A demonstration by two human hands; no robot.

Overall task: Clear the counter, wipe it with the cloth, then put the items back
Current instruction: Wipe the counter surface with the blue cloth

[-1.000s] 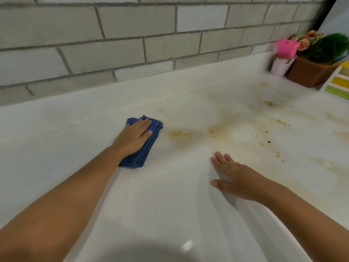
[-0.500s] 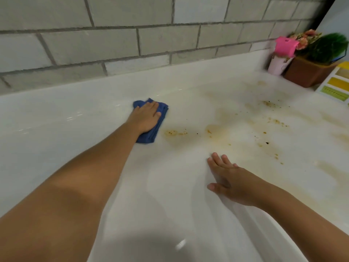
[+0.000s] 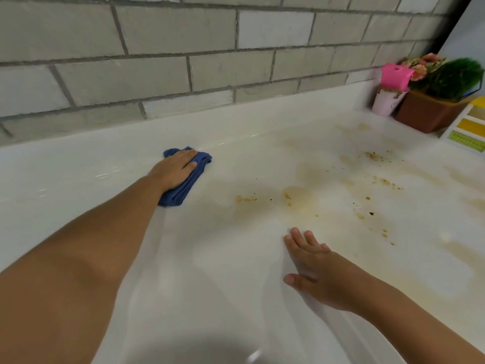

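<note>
Folded blue cloth lies flat on the white, brown-stained counter, near its back.

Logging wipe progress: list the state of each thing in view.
counter, brown stains on its right part
cloth, folded, on the counter near its back edge
left hand, fingers straight, pressing the cloth
right hand, flat on the counter, holding nothing
pink-lidded cup, upright, lid on
plant pot, upright, beside the cup
</note>
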